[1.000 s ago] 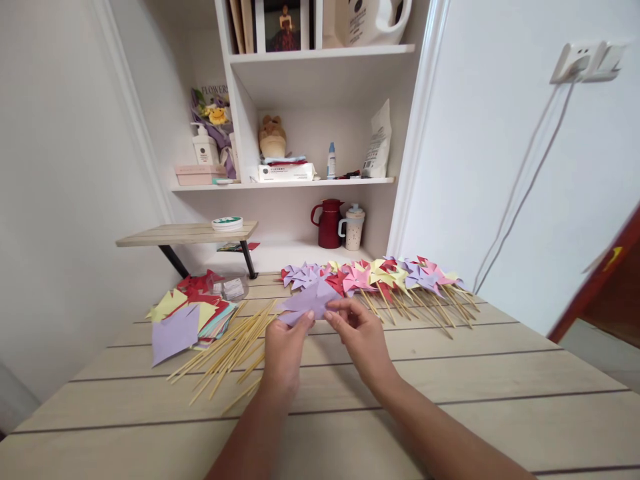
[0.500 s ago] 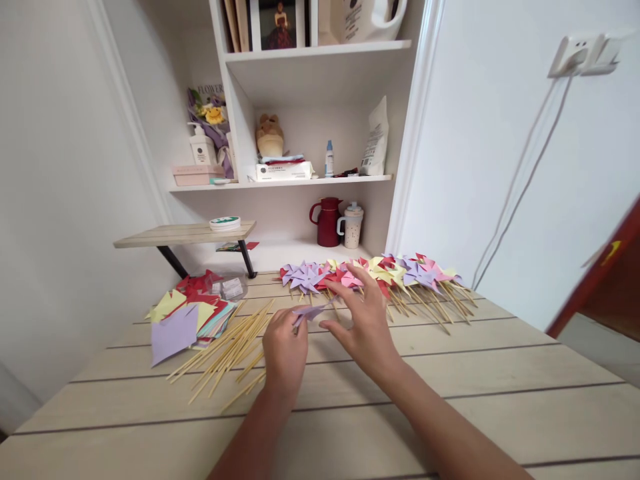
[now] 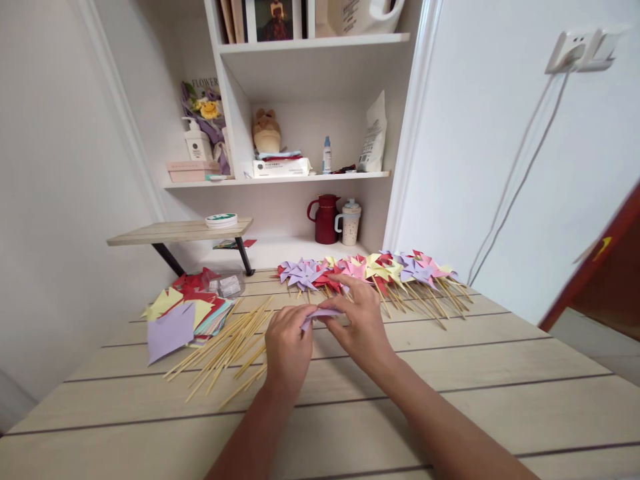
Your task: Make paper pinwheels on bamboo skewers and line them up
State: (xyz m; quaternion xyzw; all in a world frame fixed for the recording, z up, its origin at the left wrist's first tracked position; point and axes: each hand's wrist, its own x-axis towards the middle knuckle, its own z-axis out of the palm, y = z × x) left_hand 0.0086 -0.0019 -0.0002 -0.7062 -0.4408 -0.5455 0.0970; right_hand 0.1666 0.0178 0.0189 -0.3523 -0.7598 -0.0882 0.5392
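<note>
A small purple paper piece (image 3: 320, 313) is pinched between my two hands above the table. My left hand (image 3: 289, 340) grips its left side, thumb and fingers closed. On the right side, the thumb and fingertips of my right hand (image 3: 363, 323) close on the paper. Part of the paper is hidden by the fingers, so its full shape cannot be made out. Left of my left hand lies a loose bunch of thin wooden sticks (image 3: 233, 340). Beyond my hands, paper pinwheels (image 3: 303, 273) in purple, red, pink and yellow lie in a row with their sticks towards me.
Coloured paper sheets (image 3: 171, 330) are piled at the left, beside a clear plastic box (image 3: 227, 287). Behind them stands a small wooden riser (image 3: 175, 232) with a round white container (image 3: 221, 221). A red jug (image 3: 327, 220) and a cup (image 3: 351, 223) stand at the back.
My right hand has moved in to the left, and its open fingers have closed on the purple paper. My left hand still grips the paper. The view has shifted slightly.
</note>
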